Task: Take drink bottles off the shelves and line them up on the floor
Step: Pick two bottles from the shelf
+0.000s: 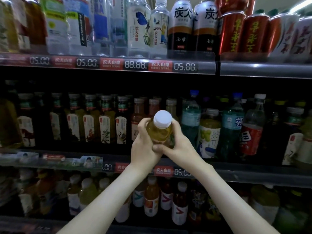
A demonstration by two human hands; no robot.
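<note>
Amber tea bottles with pale labels and dark caps stand in a row on the left stretch of the middle shelf. Just right of them, in front of the shelved drinks and above the shelf's front rail, the left grip is wrapped round the yellow drink bottle from its left side, with curled fingers on the body and the thumb low. The bottle leans toward the camera, its white cap uppermost. The right grip clasps the same bottle from the right side, its thumb meeting the left thumb near the base. Further right on that shelf stand a grape-labelled bottle, a teal bottle and a red-labelled clear bottle. On the shelf above, from left to right, are clear water bottles, black-and-silver bottles and red cans.
</note>
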